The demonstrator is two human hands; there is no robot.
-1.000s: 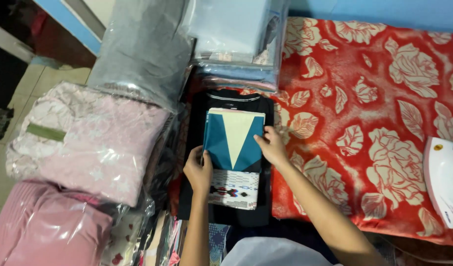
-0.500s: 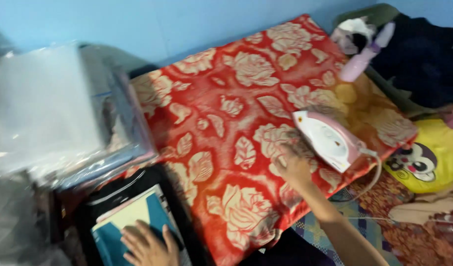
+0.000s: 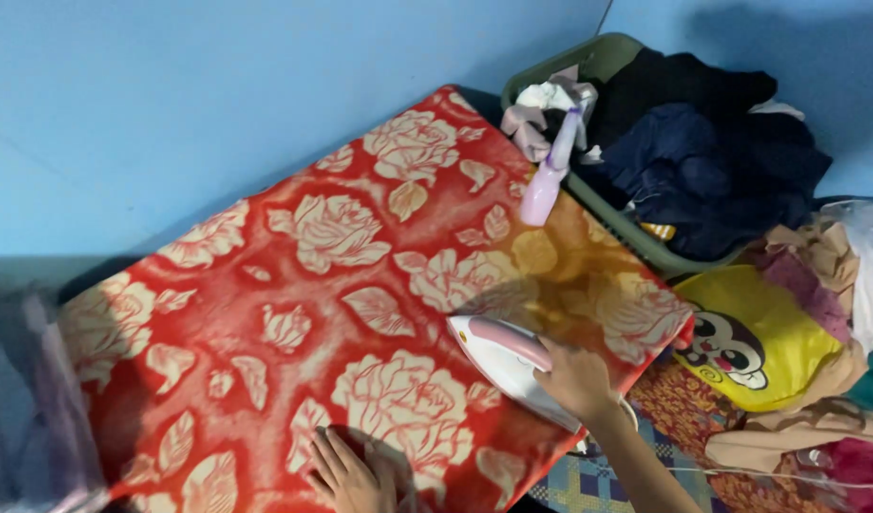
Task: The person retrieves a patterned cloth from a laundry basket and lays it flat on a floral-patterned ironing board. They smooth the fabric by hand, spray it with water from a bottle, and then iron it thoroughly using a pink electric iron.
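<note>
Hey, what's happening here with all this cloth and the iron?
A person is working at a red blanket with cream roses spread flat on the floor. Their right hand grips the pink handle of a white iron resting on the blanket's near edge. Their left hand lies flat on the blanket. A lilac spray bottle stands at the far corner, beside a green basket heaped with dark clothes. More loose garments, one yellow with a cartoon face, lie at the right.

Two bare hands are seen: the right hand (image 3: 574, 378) with an uncovered forearm, the left hand (image 3: 346, 475) without ring, glove or sleeve in view.
</note>
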